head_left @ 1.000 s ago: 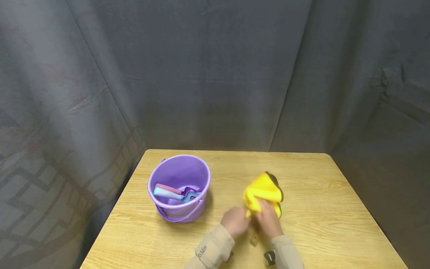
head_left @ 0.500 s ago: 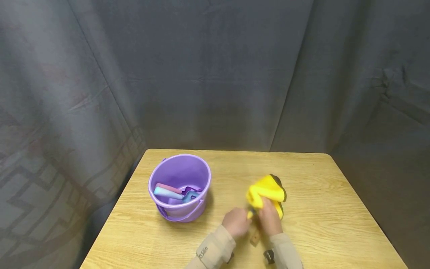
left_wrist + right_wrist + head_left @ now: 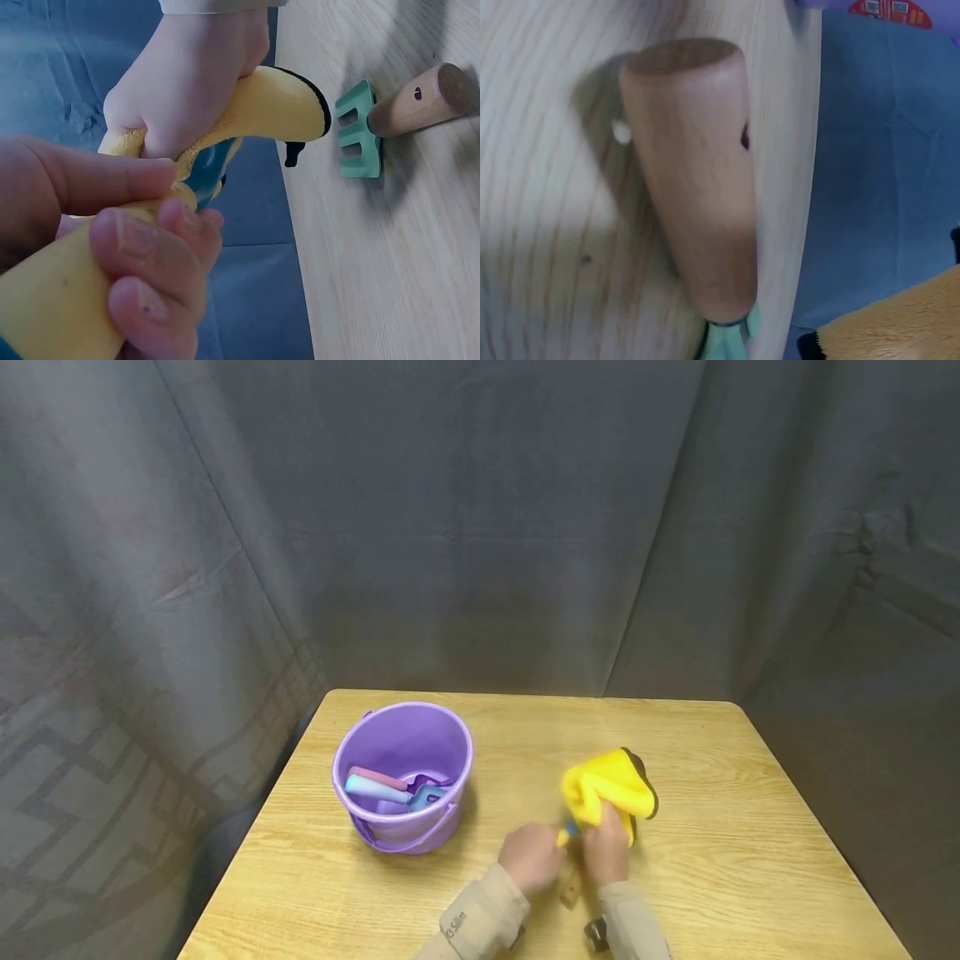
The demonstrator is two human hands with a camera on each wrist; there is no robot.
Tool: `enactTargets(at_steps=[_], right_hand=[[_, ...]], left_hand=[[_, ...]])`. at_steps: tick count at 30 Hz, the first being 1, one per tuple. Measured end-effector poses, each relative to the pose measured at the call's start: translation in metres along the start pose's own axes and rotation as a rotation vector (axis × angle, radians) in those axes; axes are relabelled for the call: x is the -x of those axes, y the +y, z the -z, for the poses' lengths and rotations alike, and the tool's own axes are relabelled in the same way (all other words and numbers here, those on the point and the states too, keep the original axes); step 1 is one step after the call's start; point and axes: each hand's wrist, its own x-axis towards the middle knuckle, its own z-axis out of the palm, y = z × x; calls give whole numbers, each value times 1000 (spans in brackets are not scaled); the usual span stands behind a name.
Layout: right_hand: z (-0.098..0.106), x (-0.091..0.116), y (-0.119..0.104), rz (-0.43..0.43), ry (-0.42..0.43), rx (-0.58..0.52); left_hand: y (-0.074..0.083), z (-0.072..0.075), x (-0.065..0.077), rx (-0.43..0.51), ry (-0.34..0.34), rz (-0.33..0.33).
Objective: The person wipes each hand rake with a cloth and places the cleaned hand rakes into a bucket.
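My left hand [image 3: 532,857] grips the yellow handle [image 3: 64,289] of a small garden tool, its fingers curled round it. The tool's blue part [image 3: 208,174] shows beyond the fingertips and runs into a yellow cloth [image 3: 611,783] with dark edging. My right hand [image 3: 607,849] clutches this cloth around the tool, and its folds hide the tool's head. Under the hands a small hand rake [image 3: 416,103] lies on the table, with a wooden handle and a green pronged head. In the right wrist view its wooden handle [image 3: 694,180] fills the middle, and a cloth corner [image 3: 900,322] appears lower right.
A purple bucket [image 3: 442,833] stands to the left on the wooden table [image 3: 735,827]. Inside it lie a light-blue-handled toy tool [image 3: 378,789], a pink handle [image 3: 377,776] and a purple piece. Grey curtains [image 3: 480,527] hang behind and at both sides.
The right hand and the cloth have shifted rightward, away from the left hand. More of the tool's blue part shows between the hands. The left hand has barely moved.
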Motion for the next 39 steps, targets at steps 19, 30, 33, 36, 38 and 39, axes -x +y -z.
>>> enactTargets(at_steps=[19, 30, 33, 36, 38, 39], right_hand=[[24, -28, 4, -666, -4, -244], [44, -40, 19, -836, 122, -424], [47, -41, 21, -848, 117, -465], [49, -42, 21, -862, 94, -503], [50, -43, 21, -874, 88, -523], [51, -43, 20, -885, 86, -538]], left_hand=[[-13, -3, 8, 163, -61, 73], [-29, 7, 12, 228, -39, 126], [-30, 10, 12, 242, -26, 139], [-30, 13, 12, 258, -18, 155], [-31, 13, 12, 269, -16, 167], [-31, 13, 12, 274, -13, 173]])
